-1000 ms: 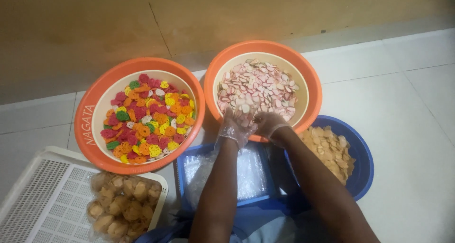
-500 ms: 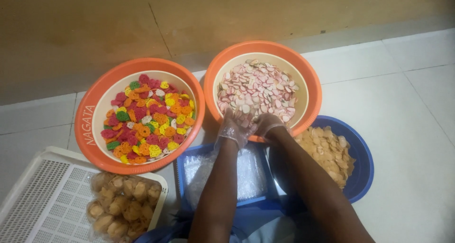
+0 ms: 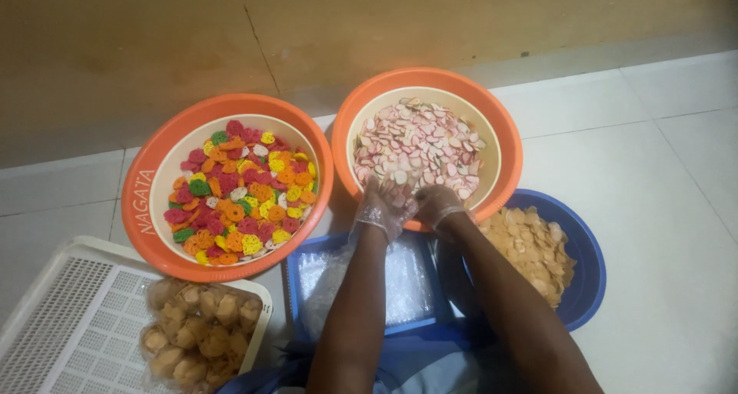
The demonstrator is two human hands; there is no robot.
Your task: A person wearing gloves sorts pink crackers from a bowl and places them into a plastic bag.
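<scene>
Our left hand (image 3: pixel 384 208) and right hand (image 3: pixel 436 206), both in thin clear plastic gloves, rested at the near rim of the round orange plastic basin (image 3: pixel 503 125), fingers curled among its thin pink-and-white chips (image 3: pixel 419 144); whether they gripped any, we could not tell. A second orange basin of ridged multicoloured crisps (image 3: pixel 234 190) stood just beside it on the tiled floor (image 3: pixel 661 132).

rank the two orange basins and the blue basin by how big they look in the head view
1. Left orange basin and right orange basin: look alike, too close to rank.
2. Blue basin: looks smaller, though partly hidden.
</scene>
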